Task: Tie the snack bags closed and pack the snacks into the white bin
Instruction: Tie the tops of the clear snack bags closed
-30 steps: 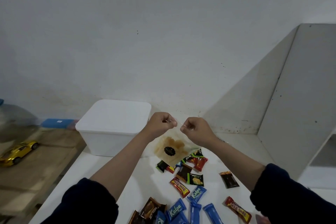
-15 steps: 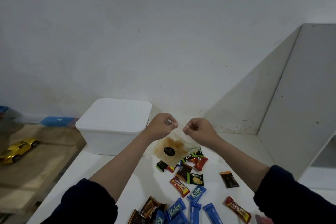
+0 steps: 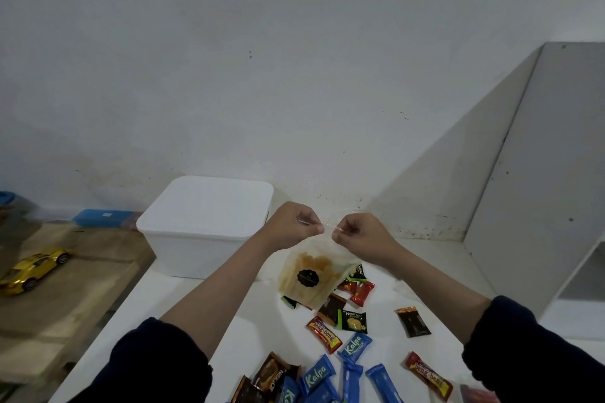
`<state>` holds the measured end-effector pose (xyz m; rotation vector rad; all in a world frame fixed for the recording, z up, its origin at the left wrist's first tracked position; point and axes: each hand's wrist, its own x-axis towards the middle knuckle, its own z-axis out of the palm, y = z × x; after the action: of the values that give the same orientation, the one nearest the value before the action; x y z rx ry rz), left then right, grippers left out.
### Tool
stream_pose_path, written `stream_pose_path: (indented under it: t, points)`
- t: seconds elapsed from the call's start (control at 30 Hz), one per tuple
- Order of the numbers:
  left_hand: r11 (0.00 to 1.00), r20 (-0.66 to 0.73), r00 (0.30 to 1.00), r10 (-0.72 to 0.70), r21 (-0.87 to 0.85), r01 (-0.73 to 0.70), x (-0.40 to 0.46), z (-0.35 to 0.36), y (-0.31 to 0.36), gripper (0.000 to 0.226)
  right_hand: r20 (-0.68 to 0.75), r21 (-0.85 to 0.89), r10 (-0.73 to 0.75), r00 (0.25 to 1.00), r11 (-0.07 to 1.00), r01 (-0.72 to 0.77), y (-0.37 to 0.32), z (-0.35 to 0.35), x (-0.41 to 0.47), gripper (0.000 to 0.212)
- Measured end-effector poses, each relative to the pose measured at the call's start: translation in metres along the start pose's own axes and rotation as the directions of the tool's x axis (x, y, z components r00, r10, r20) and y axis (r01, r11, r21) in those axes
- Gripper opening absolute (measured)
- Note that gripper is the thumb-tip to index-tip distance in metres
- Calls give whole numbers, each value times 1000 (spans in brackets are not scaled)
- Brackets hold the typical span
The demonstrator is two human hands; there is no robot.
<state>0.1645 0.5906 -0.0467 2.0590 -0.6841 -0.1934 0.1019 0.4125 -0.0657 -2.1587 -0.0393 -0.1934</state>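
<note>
Where the white surface runs nearest the camera, loose snack packets lie scattered: blue packets bunched at the lower edge, a brown packet just left of them, and a red bar off to the right. A little farther in sit another red bar, a green packet touching it, and a dark packet lying apart on the right. Two forearms in dark sleeves reach over them.

Beyond the packets, a clear snack bag with golden-brown contents and a round black label hangs above the surface, its lower end over a few small red and green packets. Its top is drawn out into a thin twisted strip, stretched level between the two fists. The left hand is curled closed, pinching the strip's left end; the right hand is likewise curled closed on the right end, with only a short stretch of plastic between them.

Just behind the left hand stands the white bin, its lid on, at the back left of the surface. To the left, on a wooden bench, a yellow toy car rests, with a blue box against the wall farther back. A white panel rises on the right.
</note>
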Motion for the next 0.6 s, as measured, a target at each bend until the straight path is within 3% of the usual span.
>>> stream_pose_path:
  t: [0.3,0.47,0.6]
  points:
    - [965,189,982,-15,259,-35,2,-4,15,9,73,-145,-62,995,987,72,-3,1,-1,9]
    - [949,136,990,22,309,-64,0,-4,14,8,19,-107,-13,1000,994,15,-2,-1,-1,18]
    - [938,115,993,41,338,-78,-5,1,16,8,48,-184,-66,997,980,74,-3,-3,-2,25]
